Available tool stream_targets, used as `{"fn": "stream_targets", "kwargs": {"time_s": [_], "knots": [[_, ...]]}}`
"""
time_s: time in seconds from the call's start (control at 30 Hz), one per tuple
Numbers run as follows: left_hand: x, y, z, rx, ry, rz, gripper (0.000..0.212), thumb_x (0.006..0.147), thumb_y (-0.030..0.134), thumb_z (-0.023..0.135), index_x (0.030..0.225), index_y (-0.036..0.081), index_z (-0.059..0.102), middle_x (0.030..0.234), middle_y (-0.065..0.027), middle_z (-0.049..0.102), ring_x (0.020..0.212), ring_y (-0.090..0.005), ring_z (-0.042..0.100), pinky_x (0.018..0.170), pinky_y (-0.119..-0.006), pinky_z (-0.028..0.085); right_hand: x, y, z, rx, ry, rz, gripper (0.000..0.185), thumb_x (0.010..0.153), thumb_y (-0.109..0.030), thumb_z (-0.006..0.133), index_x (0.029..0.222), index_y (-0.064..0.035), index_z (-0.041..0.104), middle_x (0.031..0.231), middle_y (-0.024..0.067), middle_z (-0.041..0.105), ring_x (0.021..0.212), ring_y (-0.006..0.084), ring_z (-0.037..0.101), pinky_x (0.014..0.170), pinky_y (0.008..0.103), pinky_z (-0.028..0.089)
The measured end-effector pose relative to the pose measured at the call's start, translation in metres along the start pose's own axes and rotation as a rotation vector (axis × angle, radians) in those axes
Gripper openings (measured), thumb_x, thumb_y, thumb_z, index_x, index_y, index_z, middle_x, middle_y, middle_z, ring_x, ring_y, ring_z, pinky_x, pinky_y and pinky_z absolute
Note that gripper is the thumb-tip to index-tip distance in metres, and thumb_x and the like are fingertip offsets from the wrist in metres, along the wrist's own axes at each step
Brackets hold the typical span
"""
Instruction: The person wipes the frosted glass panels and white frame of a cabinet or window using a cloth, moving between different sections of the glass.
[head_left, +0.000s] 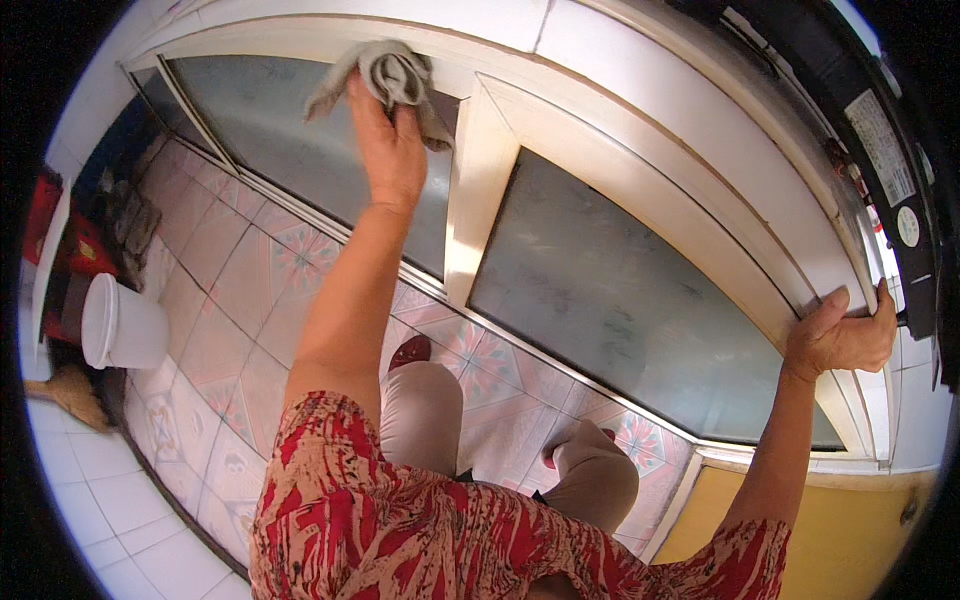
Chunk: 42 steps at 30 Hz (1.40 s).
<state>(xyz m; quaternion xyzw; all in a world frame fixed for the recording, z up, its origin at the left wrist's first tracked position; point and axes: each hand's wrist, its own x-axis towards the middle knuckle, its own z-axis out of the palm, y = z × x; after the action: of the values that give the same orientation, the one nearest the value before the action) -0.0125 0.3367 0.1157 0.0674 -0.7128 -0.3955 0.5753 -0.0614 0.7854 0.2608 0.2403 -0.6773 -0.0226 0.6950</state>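
Observation:
A crumpled grey cloth (390, 71) is bunched in my left hand (390, 146), up against the top of a sliding cabinet door with a frosted glass pane (300, 112). The fingertips are partly hidden by the cloth. To the right, my right hand (844, 330) grips the edge of the white tiled counter (705, 142), thumb on the near side. Between the hands stands a second frosted glass panel (600, 285) in a cream frame (480, 187).
A white plastic bucket (135, 322) stands on the patterned tile floor (225, 277) at left, near a broom head (79, 397). A black appliance (877, 142) sits on the counter at upper right. Below right is a yellow cabinet panel (795, 517).

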Motion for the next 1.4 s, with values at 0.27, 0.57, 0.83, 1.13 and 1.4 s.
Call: {"fn": "stream_targets", "kwargs": {"time_s": [0.27,0.57,0.83,1.13,1.4], "knots": [[-0.14,-0.062,0.001,0.094,-0.068,-0.451,0.045,0.082,0.0,0.046,0.127,0.002,0.039,0.128,-0.0238,0.036,0.118,-0.0407,0.036,0.102,-0.042,0.028,0.002,-0.001,0.002,-0.094,0.049,-0.027,0.063,0.086,-0.058,0.043,0.102,0.0014,0.058,0.093,0.0153,0.063,0.08,0.032,0.057,0.069,0.041,0.041],[-0.029,0.03,0.004,0.127,0.009,-0.235,0.052,0.084,-0.001,0.042,0.134,0.005,0.033,0.124,-0.0237,0.036,0.115,-0.0365,0.036,0.1,-0.039,0.029,-0.001,-0.003,-0.001,-0.092,0.018,-0.015,0.062,0.087,-0.057,0.042,0.106,-0.0001,0.055,0.099,0.0127,0.061,0.088,0.0321,0.056,0.075,0.041,0.039],[-0.034,0.003,0.008,0.263,-0.003,-0.03,0.055,0.079,-0.005,0.042,0.132,-0.002,0.031,0.126,-0.0245,0.034,0.116,-0.0428,0.031,0.103,-0.044,0.023,0.001,-0.008,-0.002,-0.072,0.042,-0.01,0.059,0.087,-0.055,0.043,0.106,-0.0002,0.055,0.1,0.0129,0.061,0.09,0.0317,0.055,0.078,0.041,0.039],[-0.121,-0.059,0.006,0.143,0.061,-0.541,0.039,0.08,-0.003,0.045,0.118,0.0,0.044,0.118,-0.0208,0.04,0.108,-0.0374,0.041,0.096,-0.041,0.032,0.003,-0.009,-0.002,-0.074,0.038,-0.01,0.059,0.087,-0.055,0.042,0.106,-0.0004,0.054,0.101,0.0133,0.06,0.09,0.0321,0.055,0.077,0.0415,0.039],[-0.041,0.039,0.004,0.031,0.009,-0.324,0.042,0.085,0.021,0.052,0.123,0.005,0.045,0.127,-0.0195,0.037,0.119,-0.0347,0.035,0.102,-0.037,0.026,0.004,-0.007,-0.004,-0.034,0.045,0.022,0.062,0.085,-0.056,0.045,0.101,0.0023,0.057,0.091,0.0165,0.061,0.08,0.0346,0.058,0.07,0.0429,0.042]]}}
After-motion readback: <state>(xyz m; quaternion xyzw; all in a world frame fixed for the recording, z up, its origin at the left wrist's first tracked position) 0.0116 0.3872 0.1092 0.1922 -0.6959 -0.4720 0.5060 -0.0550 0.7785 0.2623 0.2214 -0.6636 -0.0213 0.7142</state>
